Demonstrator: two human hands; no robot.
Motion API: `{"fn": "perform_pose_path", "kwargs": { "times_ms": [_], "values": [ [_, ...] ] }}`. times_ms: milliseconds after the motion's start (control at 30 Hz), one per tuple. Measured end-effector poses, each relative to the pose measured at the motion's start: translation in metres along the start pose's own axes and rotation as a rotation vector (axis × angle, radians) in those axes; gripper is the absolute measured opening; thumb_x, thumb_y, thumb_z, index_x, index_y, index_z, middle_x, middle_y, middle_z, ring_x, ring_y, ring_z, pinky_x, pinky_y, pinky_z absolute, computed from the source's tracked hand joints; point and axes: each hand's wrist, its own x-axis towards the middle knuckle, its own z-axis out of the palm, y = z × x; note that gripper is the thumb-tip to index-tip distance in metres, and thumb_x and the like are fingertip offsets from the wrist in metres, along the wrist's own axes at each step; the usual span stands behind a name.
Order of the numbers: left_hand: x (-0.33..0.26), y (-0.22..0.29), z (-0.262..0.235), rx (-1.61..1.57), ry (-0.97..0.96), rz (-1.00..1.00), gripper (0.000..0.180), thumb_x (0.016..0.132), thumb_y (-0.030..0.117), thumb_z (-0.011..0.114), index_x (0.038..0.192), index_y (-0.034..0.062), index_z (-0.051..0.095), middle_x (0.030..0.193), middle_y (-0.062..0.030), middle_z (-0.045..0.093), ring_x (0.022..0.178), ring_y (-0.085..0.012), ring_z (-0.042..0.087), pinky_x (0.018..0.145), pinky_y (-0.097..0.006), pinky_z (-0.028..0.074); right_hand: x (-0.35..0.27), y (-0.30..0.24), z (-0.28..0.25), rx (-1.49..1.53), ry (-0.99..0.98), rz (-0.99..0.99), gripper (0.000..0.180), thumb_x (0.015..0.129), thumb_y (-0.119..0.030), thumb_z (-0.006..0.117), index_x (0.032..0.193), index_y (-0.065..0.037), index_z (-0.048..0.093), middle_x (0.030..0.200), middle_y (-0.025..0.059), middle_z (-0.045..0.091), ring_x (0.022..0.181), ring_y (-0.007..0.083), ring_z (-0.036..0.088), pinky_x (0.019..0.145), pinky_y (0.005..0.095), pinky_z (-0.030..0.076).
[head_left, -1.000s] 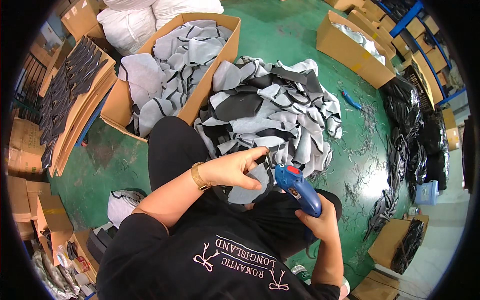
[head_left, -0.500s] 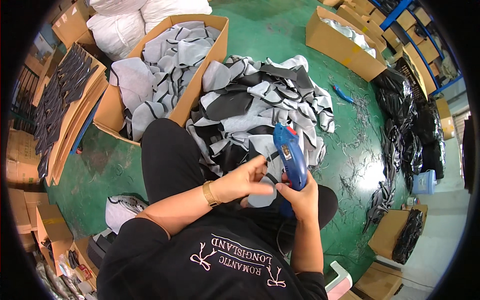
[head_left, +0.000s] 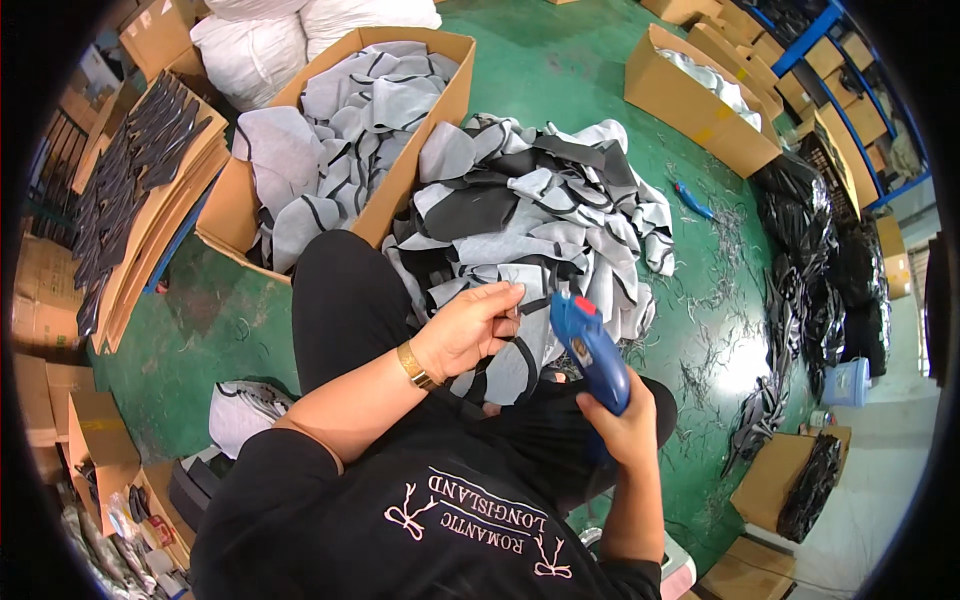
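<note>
My right hand (head_left: 628, 412) is wrapped round the handle of a blue cordless electric cutter (head_left: 590, 352) with a red button near its head. The cutter's tip points away from me, at a short black strip. My left hand (head_left: 470, 325) pinches that black edging strip (head_left: 536, 304) between thumb and fingers, just left of the tip. Below the fingers hangs a grey fabric piece (head_left: 512, 372) with black edging, over my lap. Whether the blade touches the strip, I cannot tell. Beyond both hands lies a heap of grey and black fabric pieces (head_left: 570, 215).
A cardboard box of similar pieces (head_left: 440, 125) stands left of the heap. Another blue tool (head_left: 692, 202) lies on the green floor (head_left: 545, 60) among scattered black trimmings (head_left: 725, 245). Black plastic bags (head_left: 800, 215) line the right; stacked cardboard with black parts (head_left: 150, 230) stands left.
My left hand has shifted slightly away from me and now pinches the strip near the cutter tip. The cutter has moved a little right and nearer me. The whole view has shifted slightly.
</note>
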Motion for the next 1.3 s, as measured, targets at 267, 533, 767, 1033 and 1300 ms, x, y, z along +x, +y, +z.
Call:
{"fn": "perform_pose_path", "kwargs": {
  "times_ms": [267, 533, 767, 1033, 1300],
  "values": [
    [-0.001, 0.003, 0.001, 0.074, 0.131, 0.014, 0.016, 0.091, 0.032, 0.063, 0.084, 0.0181, 0.06, 0.077, 0.0085, 0.058, 0.066, -0.003, 0.054, 0.055, -0.019, 0.038, -0.021, -0.017, -0.023, -0.468, -0.06, -0.129, 0.034, 0.067, -0.017, 0.074, 0.095, -0.001, 0.061, 0.078, 0.0192, 0.063, 0.071, 0.0366, 0.062, 0.068, 0.0394, 0.049],
    [0.002, -0.006, -0.005, 0.175, 0.055, -0.013, 0.015, 0.091, 0.03, 0.063, 0.093, 0.0151, 0.064, 0.084, 0.0081, 0.059, 0.078, -0.0028, 0.054, 0.061, -0.021, 0.043, -0.023, -0.024, -0.022, -0.637, -0.081, -0.292, 0.034, 0.066, -0.013, 0.071, 0.096, -0.003, 0.061, 0.082, 0.0159, 0.064, 0.077, 0.0366, 0.063, 0.069, 0.0428, 0.049],
    [0.0, -0.003, 0.0, 0.105, 0.079, -0.025, 0.017, 0.09, 0.03, 0.064, 0.097, 0.0147, 0.065, 0.085, 0.0071, 0.058, 0.079, -0.004, 0.054, 0.063, -0.023, 0.044, -0.028, -0.023, -0.019, -0.575, -0.051, -0.264, 0.031, 0.067, -0.014, 0.072, 0.093, -0.001, 0.061, 0.078, 0.0197, 0.063, 0.073, 0.0388, 0.061, 0.068, 0.0429, 0.049],
    [0.0, -0.009, 0.005, 0.186, 0.11, 0.02, 0.025, 0.09, 0.039, 0.063, 0.092, 0.0146, 0.064, 0.083, 0.0063, 0.051, 0.077, -0.0039, 0.044, 0.065, -0.022, 0.034, -0.034, -0.027, -0.021, -0.647, -0.034, -0.208, 0.031, 0.069, -0.014, 0.071, 0.095, -0.001, 0.06, 0.079, 0.0196, 0.063, 0.074, 0.0391, 0.061, 0.068, 0.0437, 0.049],
    [0.0, -0.011, -0.001, 0.169, 0.072, 0.004, 0.018, 0.09, 0.035, 0.064, 0.095, 0.0177, 0.065, 0.092, 0.0078, 0.058, 0.088, -0.0055, 0.052, 0.072, -0.028, 0.04, -0.038, -0.032, -0.02, -0.7, -0.021, -0.235, 0.032, 0.068, -0.013, 0.071, 0.096, -0.003, 0.059, 0.081, 0.0159, 0.063, 0.076, 0.0359, 0.062, 0.068, 0.0436, 0.049]
  ]
}}
